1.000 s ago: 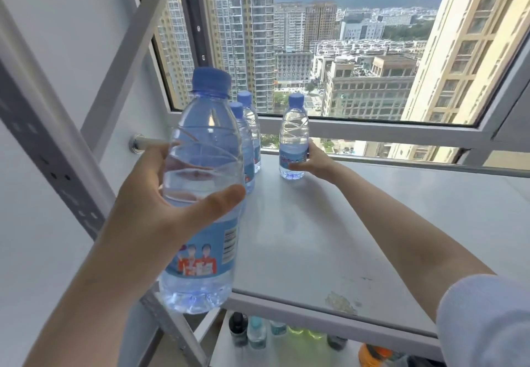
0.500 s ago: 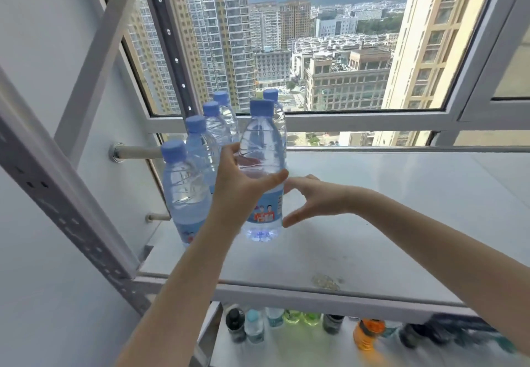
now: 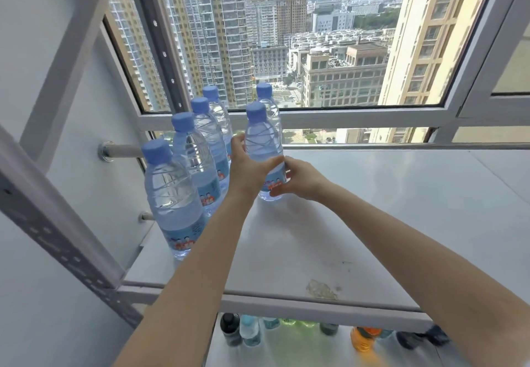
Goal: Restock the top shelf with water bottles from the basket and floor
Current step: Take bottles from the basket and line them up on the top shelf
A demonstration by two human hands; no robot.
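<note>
1. Head view: since half a second ago, the clear plastic water bottle with a blue cap [image 3: 263, 143] has been carried farther back on the white metal top shelf [image 3: 387, 209]. The right hand [image 3: 302, 179], then spread, is now curled on its lower right.
2. Its left side is gripped by the left hand [image 3: 248, 167].
3. A row of four matching bottles [image 3: 198, 151] stands just left and a fifth bottle [image 3: 265, 94] just behind. Bare shelf lies to the right.

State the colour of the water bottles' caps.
Blue; the caps show best in the head view.
</note>
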